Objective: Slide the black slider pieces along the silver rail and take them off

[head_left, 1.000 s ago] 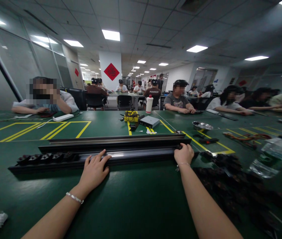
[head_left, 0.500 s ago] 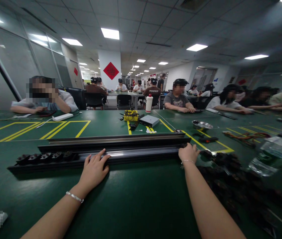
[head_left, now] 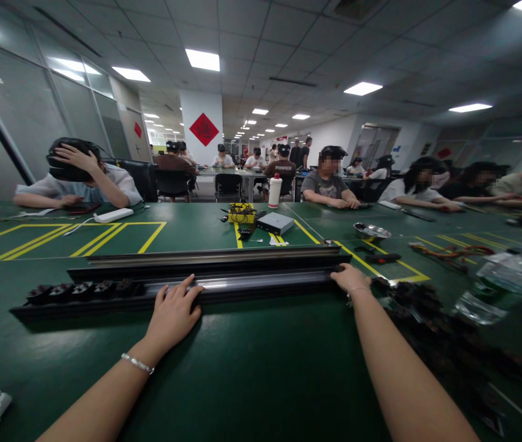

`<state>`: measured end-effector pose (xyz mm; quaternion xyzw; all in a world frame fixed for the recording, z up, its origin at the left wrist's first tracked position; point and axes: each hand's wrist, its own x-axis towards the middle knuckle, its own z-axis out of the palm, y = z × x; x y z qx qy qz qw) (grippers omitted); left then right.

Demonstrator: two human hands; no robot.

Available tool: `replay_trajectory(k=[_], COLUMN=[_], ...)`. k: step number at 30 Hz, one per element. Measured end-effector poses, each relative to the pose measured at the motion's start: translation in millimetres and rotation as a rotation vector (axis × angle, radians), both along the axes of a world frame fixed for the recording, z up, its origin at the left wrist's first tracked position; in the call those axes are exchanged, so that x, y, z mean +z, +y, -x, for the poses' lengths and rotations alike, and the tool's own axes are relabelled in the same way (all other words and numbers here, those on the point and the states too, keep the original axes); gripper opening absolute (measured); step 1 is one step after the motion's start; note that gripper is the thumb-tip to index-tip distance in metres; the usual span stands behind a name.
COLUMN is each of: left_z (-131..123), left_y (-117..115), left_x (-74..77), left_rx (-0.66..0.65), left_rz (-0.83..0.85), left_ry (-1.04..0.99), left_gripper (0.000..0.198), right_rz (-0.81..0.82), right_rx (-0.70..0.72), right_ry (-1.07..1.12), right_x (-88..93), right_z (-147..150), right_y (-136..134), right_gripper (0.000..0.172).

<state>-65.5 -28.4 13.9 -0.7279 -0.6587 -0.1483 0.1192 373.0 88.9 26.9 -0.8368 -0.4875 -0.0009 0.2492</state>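
Note:
A long black metal rail (head_left: 252, 283) lies crosswise in front of me, with a shiny channel along it. Several black fittings with metal tops (head_left: 81, 291) sit in a row at its left end. My left hand (head_left: 173, 313) lies on the rail near its middle, fingers spread. At the right end, my right hand (head_left: 352, 279) pinches a small dark fitting (head_left: 338, 268) against the channel; my fingers partly hide it. Just behind is a second long rail (head_left: 206, 257), roughly parallel to the first.
A heap of black fittings (head_left: 431, 313) lies to the right, beside a clear water bottle (head_left: 495, 288). Farther back are a metal bowl (head_left: 371, 232), a grey box (head_left: 276, 223), a yellow holder with cables (head_left: 241, 213) and a white bottle (head_left: 275, 191). People sit across the green table (head_left: 265, 374).
My right wrist and forearm have swung slightly to the right, while the fingertips stay at the rail's end. My left hand has hardly moved. The person across at left has lowered their head.

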Motion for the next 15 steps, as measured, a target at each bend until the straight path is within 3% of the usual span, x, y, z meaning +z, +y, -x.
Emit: replay_trajectory(k=[3,15], left_z=[-1,-2], left_y=[0,-2], left_x=[0.4,2.7], left_rx=[0.002,0.01], left_rz=[0.001,0.014], left_ry=[-0.009,-0.021], left_gripper=[0.041,0.042], right_rz=[0.133,0.211], right_rx=[0.047,0.013], right_ry=[0.018,-0.025], right_x=[8.0,23.2], right_z=[0,5], right_y=[-4,-16], right_gripper=[0.043,0.05])
